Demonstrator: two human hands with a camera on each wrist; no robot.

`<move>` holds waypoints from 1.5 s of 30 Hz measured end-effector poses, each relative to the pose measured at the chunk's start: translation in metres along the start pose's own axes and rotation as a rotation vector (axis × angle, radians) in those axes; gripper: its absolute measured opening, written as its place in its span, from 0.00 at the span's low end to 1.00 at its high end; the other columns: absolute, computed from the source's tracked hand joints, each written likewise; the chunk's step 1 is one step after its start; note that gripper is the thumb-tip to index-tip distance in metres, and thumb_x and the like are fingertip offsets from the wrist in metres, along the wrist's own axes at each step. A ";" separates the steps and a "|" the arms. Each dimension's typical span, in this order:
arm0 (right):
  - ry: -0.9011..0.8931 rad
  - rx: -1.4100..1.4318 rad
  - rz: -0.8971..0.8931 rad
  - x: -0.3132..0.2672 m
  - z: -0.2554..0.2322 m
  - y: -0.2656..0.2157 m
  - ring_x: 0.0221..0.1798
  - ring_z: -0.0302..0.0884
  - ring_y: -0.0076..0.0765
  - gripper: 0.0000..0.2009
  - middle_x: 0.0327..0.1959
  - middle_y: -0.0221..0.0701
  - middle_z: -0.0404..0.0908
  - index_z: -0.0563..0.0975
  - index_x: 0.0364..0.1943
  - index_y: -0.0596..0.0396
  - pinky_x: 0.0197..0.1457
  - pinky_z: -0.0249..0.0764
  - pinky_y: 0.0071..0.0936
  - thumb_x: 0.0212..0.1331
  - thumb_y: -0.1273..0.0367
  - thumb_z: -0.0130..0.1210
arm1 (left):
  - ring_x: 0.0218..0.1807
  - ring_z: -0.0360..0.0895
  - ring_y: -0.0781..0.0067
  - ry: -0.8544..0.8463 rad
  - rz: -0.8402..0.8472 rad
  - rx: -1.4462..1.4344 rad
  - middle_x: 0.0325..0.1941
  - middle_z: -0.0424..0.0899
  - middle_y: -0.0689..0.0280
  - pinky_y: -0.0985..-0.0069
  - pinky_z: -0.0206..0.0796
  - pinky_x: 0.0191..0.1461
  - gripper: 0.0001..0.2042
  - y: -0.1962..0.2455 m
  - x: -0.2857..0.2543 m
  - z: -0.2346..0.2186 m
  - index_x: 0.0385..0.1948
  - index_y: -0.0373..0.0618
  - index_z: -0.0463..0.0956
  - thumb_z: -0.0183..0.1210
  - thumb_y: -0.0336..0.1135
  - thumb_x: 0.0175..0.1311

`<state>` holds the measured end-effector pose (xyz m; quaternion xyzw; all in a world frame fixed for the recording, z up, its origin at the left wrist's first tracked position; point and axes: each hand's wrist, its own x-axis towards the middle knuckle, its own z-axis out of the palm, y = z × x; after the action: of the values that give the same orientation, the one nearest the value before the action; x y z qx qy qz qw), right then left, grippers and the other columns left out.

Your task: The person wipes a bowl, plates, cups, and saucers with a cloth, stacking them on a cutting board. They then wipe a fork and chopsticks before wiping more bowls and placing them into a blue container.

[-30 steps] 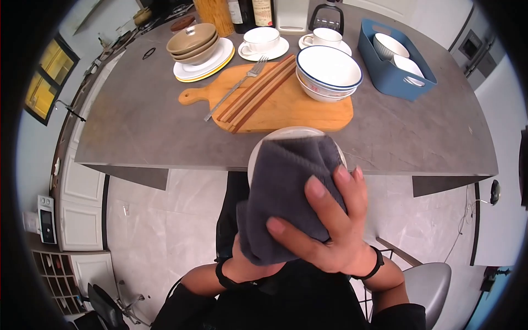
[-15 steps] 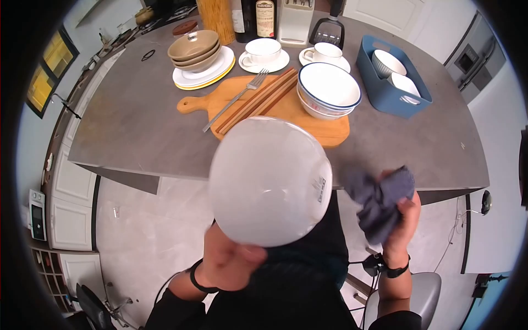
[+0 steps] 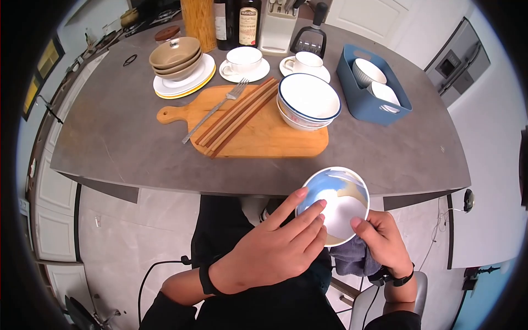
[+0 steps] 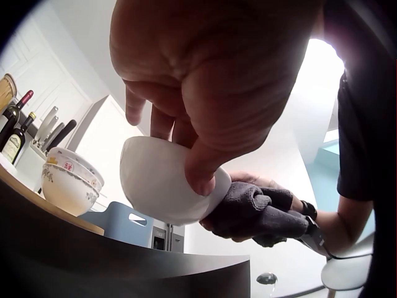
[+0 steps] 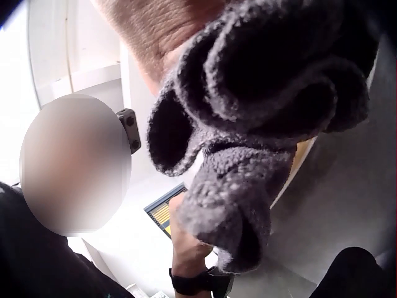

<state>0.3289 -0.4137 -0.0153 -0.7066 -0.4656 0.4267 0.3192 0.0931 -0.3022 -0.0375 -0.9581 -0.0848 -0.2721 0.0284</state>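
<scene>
A bowl with blue and beige patches inside is tilted with its opening upward, just off the table's front edge. My left hand holds its near-left wall, fingers over the inside. In the left wrist view, the thumb presses the bowl's plain white outside. At the right rim my right hand grips with its thumb inside the bowl. That same hand keeps a bunched dark grey cloth under the bowl; its folds fill much of the right wrist view.
A wooden board carries a fork, chopsticks and stacked bowls. Behind stand brown bowls on plates, two cups on saucers, bottles and a knife block. A blue basket with bowls sits right.
The cloth was over the bowl, then came off to the right in my right hand. My left hand has turned the bowl from underside up to inside up, and my right hand has taken its rim.
</scene>
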 end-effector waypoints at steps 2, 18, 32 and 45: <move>-0.005 0.047 0.078 0.009 -0.004 0.012 0.35 0.74 0.19 0.19 0.32 0.30 0.85 0.83 0.41 0.70 0.39 0.72 0.24 0.73 0.61 0.55 | 0.66 0.79 0.66 0.038 -0.007 -0.026 0.50 0.87 0.68 0.48 0.62 0.76 0.06 0.000 0.002 0.000 0.38 0.50 0.85 0.63 0.35 0.63; 0.318 0.487 0.067 0.065 -0.078 -0.041 0.27 0.83 0.31 0.18 0.32 0.36 0.85 0.79 0.45 0.67 0.34 0.80 0.25 0.61 0.63 0.63 | 0.64 0.79 0.62 0.198 -0.209 -0.187 0.59 0.85 0.63 0.56 0.66 0.72 0.12 -0.005 -0.021 -0.006 0.47 0.50 0.87 0.67 0.36 0.62; 0.144 0.354 -0.009 0.133 -0.066 -0.126 0.29 0.84 0.27 0.15 0.34 0.32 0.86 0.81 0.45 0.67 0.33 0.79 0.23 0.68 0.64 0.59 | 0.63 0.80 0.60 0.104 -0.216 -0.241 0.65 0.81 0.60 0.60 0.68 0.71 0.16 -0.002 -0.030 -0.009 0.51 0.48 0.85 0.69 0.36 0.60; 0.144 -0.221 0.038 0.154 -0.118 -0.143 0.21 0.75 0.19 0.28 0.22 0.27 0.81 0.85 0.30 0.59 0.25 0.72 0.22 0.59 0.43 0.69 | 0.60 0.81 0.60 0.106 -0.302 -0.345 0.65 0.80 0.58 0.60 0.74 0.65 0.17 -0.014 -0.042 -0.009 0.50 0.45 0.85 0.70 0.34 0.58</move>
<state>0.4111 -0.2245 0.1095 -0.7749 -0.4723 0.3270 0.2636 0.0512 -0.2953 -0.0519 -0.9097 -0.1777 -0.3334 -0.1725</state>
